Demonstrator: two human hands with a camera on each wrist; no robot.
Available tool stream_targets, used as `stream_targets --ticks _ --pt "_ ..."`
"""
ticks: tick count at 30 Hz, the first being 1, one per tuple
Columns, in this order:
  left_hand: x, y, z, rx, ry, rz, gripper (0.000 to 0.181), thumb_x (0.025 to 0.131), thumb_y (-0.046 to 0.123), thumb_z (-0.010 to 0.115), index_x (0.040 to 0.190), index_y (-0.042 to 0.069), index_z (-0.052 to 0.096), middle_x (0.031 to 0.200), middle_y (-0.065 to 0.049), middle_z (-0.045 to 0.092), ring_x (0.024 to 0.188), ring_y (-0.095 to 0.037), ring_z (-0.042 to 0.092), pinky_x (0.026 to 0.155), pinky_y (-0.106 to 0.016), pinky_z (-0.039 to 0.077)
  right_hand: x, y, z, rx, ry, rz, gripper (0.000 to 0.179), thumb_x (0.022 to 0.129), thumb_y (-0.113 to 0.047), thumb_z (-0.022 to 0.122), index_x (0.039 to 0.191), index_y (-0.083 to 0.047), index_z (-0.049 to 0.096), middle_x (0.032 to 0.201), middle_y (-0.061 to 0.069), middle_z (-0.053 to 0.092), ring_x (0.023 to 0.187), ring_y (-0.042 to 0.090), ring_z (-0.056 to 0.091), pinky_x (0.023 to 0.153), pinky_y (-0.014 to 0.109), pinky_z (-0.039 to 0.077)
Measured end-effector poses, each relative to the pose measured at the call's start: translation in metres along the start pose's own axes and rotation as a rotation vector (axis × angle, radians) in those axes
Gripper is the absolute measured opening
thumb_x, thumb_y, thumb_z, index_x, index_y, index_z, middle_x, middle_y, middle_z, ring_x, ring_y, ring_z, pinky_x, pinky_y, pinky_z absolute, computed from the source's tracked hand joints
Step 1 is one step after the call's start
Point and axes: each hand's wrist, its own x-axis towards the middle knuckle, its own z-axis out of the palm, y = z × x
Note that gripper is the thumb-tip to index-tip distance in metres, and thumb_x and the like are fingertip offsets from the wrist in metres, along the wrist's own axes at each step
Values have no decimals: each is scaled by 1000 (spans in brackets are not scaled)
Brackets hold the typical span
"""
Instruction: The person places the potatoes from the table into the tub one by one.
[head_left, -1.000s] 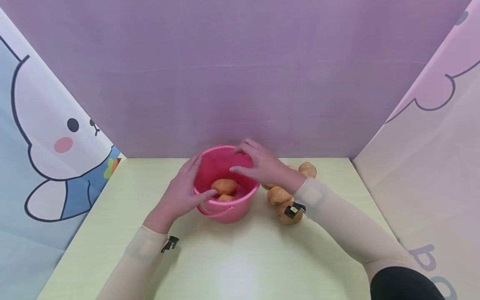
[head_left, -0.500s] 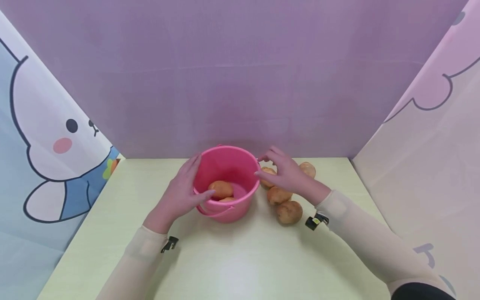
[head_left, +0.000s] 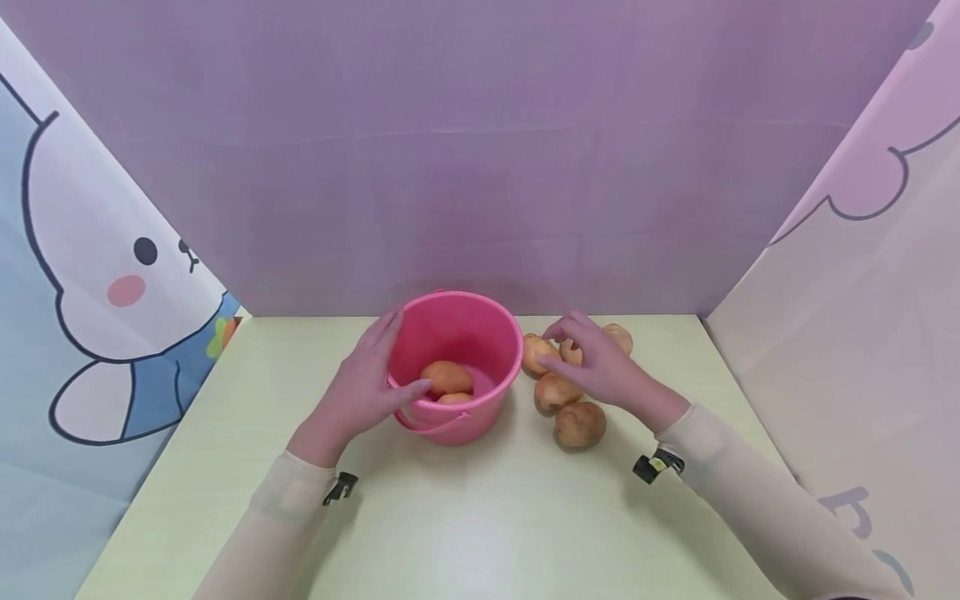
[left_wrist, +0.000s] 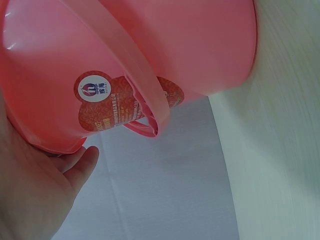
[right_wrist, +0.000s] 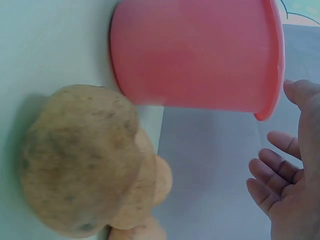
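My left hand (head_left: 365,375) rests at the left rim of a pink bucket (head_left: 457,425), its thumb spread over the front rim. The left wrist view shows the fingers (left_wrist: 80,170) reaching along the outside of the bucket, below its rim. Inside lie two potatoes (head_left: 448,377). To the right of the bucket my right hand (head_left: 600,362) hovers over several potatoes (head_left: 580,425), thumb and fingers apart and loosely bent, with nothing between them. In the right wrist view that hand is higher than a large potato (right_wrist: 82,160).
A pale table (head_left: 465,525) bears everything. Close behind the bucket stands a purple panel (head_left: 480,167), with printed panels on the left (head_left: 97,333) and right (head_left: 862,333). The bucket's handle (left_wrist: 145,90) hangs down at its front.
My right hand has left the space over the bucket and moved right and slightly nearer, over the potatoes. The left hand and the bucket have stayed in place.
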Motion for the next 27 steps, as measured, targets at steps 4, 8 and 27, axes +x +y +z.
stream_targets --ticks 4,8,27 --pt "0 1 0 2 -5 -5 121 90 67 82 179 14 18 182 -11 23 164 -40 28 103 -67 58 -11 8 4 50 10 21 26 101 -26 85 121 -17 71 119 -1 63 109 21 59 92 55 58" --pt "0 2 0 0 -10 -14 123 90 68 82 179 16 17 182 -11 22 164 -41 28 102 -67 59 -21 19 8 59 31 -31 23 101 -16 84 119 -14 70 117 0 64 109 27 60 92 57 57" --pt "1 3 0 2 -15 -22 123 89 69 81 179 17 16 183 -9 21 164 -40 27 102 -67 59 -67 51 22 57 35 40 43 95 -21 91 128 -10 66 126 6 66 118 33 63 94 56 57"
